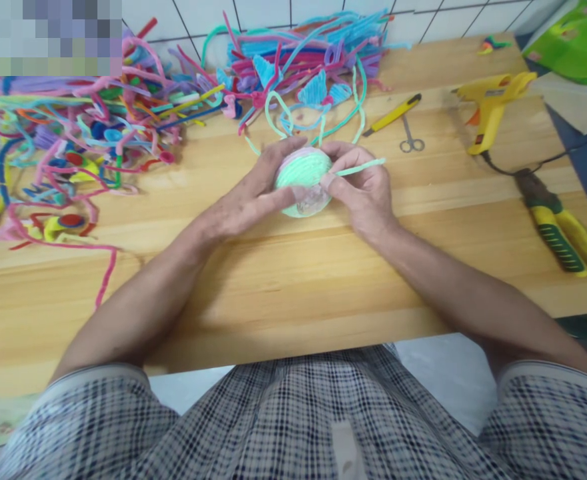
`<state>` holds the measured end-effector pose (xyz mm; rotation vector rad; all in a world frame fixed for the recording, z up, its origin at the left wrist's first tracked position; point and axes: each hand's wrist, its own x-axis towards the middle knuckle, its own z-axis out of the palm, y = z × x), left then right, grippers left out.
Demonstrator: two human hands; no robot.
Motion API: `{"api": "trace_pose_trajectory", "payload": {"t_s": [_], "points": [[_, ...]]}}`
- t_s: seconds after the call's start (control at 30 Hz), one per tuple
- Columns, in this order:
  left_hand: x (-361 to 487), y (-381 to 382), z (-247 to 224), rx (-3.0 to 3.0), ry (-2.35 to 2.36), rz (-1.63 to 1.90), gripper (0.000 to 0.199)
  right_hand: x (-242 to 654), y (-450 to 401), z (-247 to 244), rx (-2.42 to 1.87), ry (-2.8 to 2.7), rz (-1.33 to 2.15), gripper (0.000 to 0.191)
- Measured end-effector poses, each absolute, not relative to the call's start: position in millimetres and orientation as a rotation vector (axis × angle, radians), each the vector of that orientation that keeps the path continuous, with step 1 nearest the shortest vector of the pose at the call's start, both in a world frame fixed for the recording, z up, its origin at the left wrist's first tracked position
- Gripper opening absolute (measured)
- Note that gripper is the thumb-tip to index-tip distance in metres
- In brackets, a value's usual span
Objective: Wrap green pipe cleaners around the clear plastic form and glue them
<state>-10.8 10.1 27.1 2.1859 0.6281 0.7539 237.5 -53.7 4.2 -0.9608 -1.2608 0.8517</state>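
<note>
A round ball, partly covered in mint-green pipe cleaner with a pinkish patch and a bare, clear-looking part low on it, is held just above or on the wooden table. My left hand wraps around its left side, thumb on the front. At its right side my right hand pinches a mint-green pipe cleaner against the ball, the free end sticking out to the right. Behind the hands, loose green strands curl on the table. My right hand's other fingers are curled and partly hidden.
Piles of coloured pipe cleaners cover the left and back, some blue shaped pieces among them. A yellow utility knife, small scissors, a yellow glue gun with a cord and yellow-green pliers lie to the right.
</note>
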Motion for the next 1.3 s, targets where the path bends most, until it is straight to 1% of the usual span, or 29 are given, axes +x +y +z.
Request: {"api": "trace_pose_trajectory", "payload": {"t_s": [0.07,0.1,0.23,0.43,0.6,0.8,0.9,1.1,1.23,1.3], "points": [[-13,14,26,2.187,0.539,0.716,0.103,237,-54,5,-0.954,-1.263,0.849,0.038],[-15,16,26,2.193,0.497,0.703,0.109,238,-54,5,-0.952,-1.264,0.849,0.038],[-18,20,27,2.227,0.437,0.644,0.110,237,-54,6,-0.952,-1.261,0.853,0.038],[-15,17,27,2.105,0.532,0.683,0.112,236,-56,6,-0.920,-1.244,0.841,0.035],[-15,18,27,2.061,0.512,0.670,0.109,235,-55,7,-0.942,-1.241,0.838,0.032],[-15,20,34,1.984,0.533,0.669,0.108,235,-55,7,-0.963,-1.246,0.844,0.040],[-15,20,36,1.972,0.533,0.649,0.109,236,-56,7,-0.965,-1.258,0.833,0.042],[-13,15,36,1.938,0.554,0.653,0.093,237,-57,7,-0.953,-1.293,0.816,0.037],[-10,14,34,1.940,0.582,0.695,0.088,237,-56,6,-0.944,-1.290,0.824,0.032],[-9,14,33,1.957,0.580,0.731,0.086,237,-56,6,-0.943,-1.287,0.827,0.034]]}}
